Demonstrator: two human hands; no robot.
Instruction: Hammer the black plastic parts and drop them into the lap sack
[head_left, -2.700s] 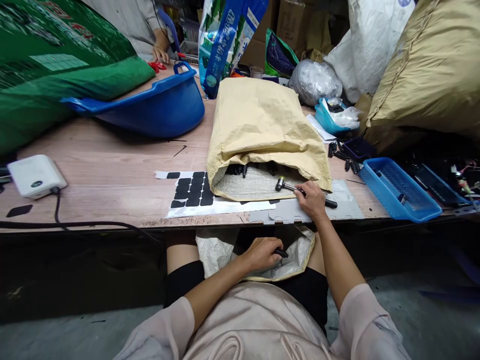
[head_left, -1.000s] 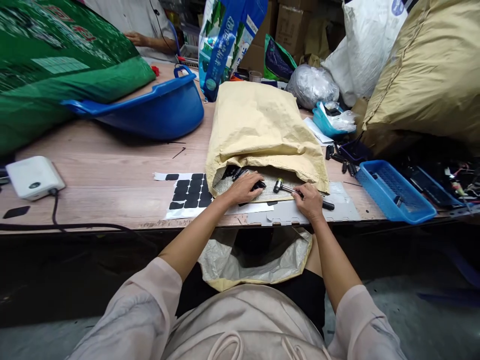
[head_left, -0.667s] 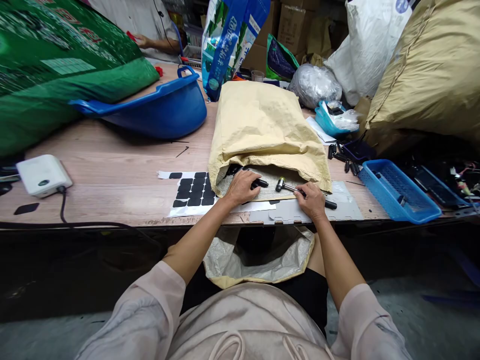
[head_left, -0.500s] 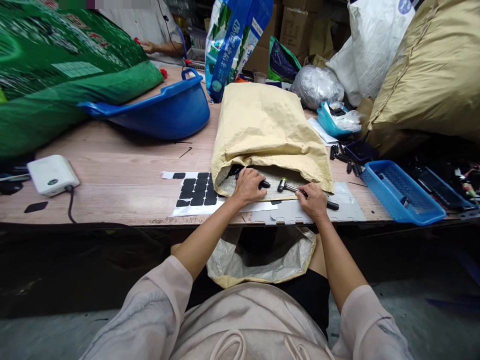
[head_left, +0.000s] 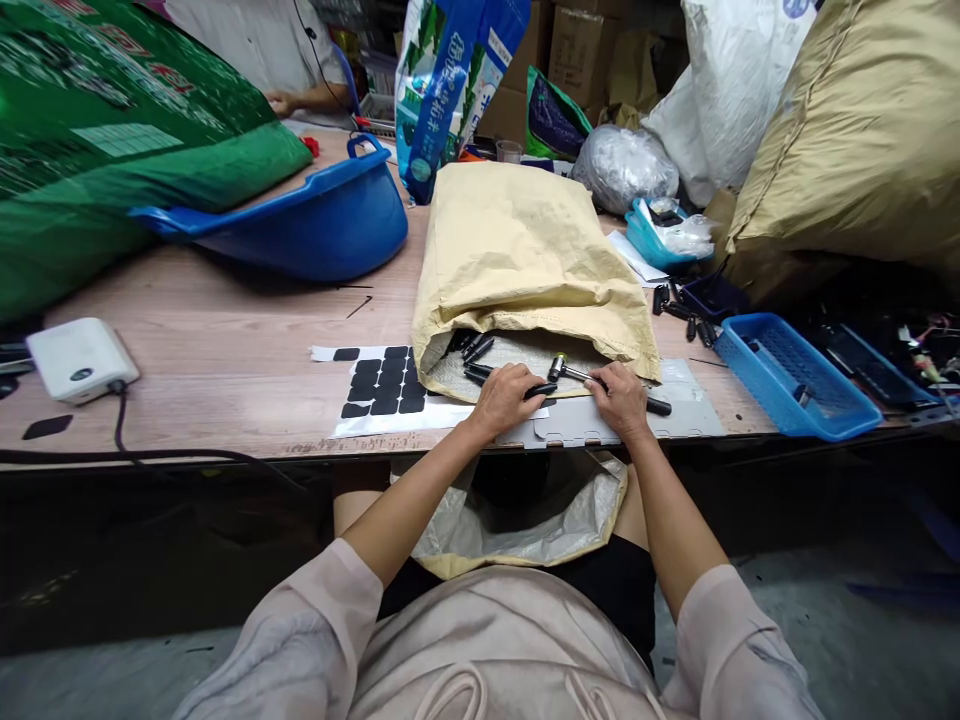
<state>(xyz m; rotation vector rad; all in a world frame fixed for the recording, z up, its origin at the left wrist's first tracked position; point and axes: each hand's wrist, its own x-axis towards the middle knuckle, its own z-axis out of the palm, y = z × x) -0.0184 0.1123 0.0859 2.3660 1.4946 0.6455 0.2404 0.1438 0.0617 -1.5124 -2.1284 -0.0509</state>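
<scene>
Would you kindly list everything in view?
Hammer: one, black and silver, sack mouth
Slim pieces: several, black, sack mouth, right
Sacks: three, tan, table, lap, right
Basin: one, blue, table left
Large bag: one, green, left
Printed bag: one, blue, back
Device: one, white, left
Stickers: many, black, table front
Basket: one, blue, right
Bowl: one, teal, back right
Tall sack: one, white, back right
Crumpled bag: one, silvery, back
Table: one, brown, beneath
Person: one, grey top, back left
Left hand: one, bare, on piece
Right hand: one, bare, on hammer
</scene>
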